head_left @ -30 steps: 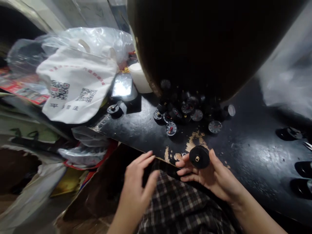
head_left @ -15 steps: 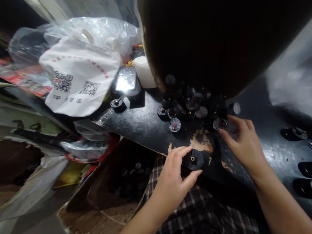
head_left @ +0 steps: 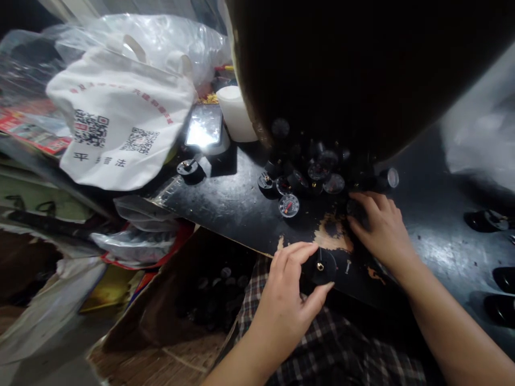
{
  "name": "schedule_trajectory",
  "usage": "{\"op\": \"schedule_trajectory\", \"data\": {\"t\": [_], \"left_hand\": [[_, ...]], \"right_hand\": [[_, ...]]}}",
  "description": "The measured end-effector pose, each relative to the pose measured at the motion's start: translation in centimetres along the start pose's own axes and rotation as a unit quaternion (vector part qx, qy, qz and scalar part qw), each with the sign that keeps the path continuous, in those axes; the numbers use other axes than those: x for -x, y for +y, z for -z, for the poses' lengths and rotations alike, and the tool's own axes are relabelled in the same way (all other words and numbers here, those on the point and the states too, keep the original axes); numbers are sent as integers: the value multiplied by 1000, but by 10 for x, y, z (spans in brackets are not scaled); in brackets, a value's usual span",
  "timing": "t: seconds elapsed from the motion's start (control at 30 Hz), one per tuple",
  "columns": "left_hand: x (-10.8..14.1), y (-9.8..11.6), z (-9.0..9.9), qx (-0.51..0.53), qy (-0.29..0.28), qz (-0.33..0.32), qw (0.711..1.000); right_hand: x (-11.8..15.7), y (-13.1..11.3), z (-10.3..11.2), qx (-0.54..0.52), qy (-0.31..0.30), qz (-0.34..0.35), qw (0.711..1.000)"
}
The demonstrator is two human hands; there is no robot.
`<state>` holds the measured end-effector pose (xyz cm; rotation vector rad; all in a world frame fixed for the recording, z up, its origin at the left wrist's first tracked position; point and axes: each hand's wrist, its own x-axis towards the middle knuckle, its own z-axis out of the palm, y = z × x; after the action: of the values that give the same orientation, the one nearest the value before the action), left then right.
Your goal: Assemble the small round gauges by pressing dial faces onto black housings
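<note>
Head view: my right hand [head_left: 381, 229] now grips a gauge [head_left: 357, 212], occupying both; left [head_left: 286, 287] holds a disc [head_left: 325, 271] at the counter's [head_left: 229, 206] near edge.

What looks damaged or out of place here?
The black tabletop looks damaged: pale patches show between the left hand and right hand, as if the coating wore away. A small pale sliver also lies loose beside the dark round part.

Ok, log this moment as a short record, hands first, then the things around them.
Left hand: thumb and fingers at the rim of a black disc, brass centre showing
Right hand: thumb and fingers around a dark gauge, grip unclear
Loose nearby: red-pointer gauge, dial showing
Picture left: white bag, printed codes
Below table edge: carton
</note>
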<state>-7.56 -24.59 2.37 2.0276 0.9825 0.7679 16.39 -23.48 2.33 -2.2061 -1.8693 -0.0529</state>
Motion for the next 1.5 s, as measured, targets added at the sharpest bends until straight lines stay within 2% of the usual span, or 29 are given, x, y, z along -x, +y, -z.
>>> {"op": "schedule_trajectory", "data": {"t": [0.1,0.17,0.23,0.3,0.37,0.43,0.5,0.57,0.7,0.8,0.97,1.17,1.4,1.5], "left_hand": [[2,0,1,-6,-1,0,1000],[11,-11,6,-14,-2,9,1000],[27,-33,15,-37,12,40,998],[46,-65,27,-84,46,95,991],[62,-93,40,-151,79,156,973],[70,-108,49,-198,98,180,959],[67,-102,51,-190,108,167,961],[54,-83,45,-140,105,125,977],[11,-42,18,-50,56,24,997],[-16,-28,-1,-26,26,17,999],[-32,-24,-17,-79,38,52,995],[-30,-28,-21,-147,52,-4,988],[-33,-29,-17,-128,21,19,991],[-33,-29,-17,-118,24,17,993]], "right_hand": [[3,-2,0,-68,-16,39,997],[8,-5,1,-123,-41,69,989],[14,-9,1,-162,-64,86,981],[20,-14,2,-190,-68,80,976],[24,-18,3,-238,-79,59,966],[27,-22,6,-289,-106,21,951],[28,-26,10,-318,-144,-9,937],[28,-31,13,-324,-176,-10,930],[29,-45,15,-284,-187,56,939],[32,-57,16,-207,-158,124,958],[38,-65,7,-117,-138,189,965],[45,-68,-14,-88,-164,148,971],[44,-69,-10,-111,-193,129,966],[45,-69,-10,-121,-190,120,967]]}}
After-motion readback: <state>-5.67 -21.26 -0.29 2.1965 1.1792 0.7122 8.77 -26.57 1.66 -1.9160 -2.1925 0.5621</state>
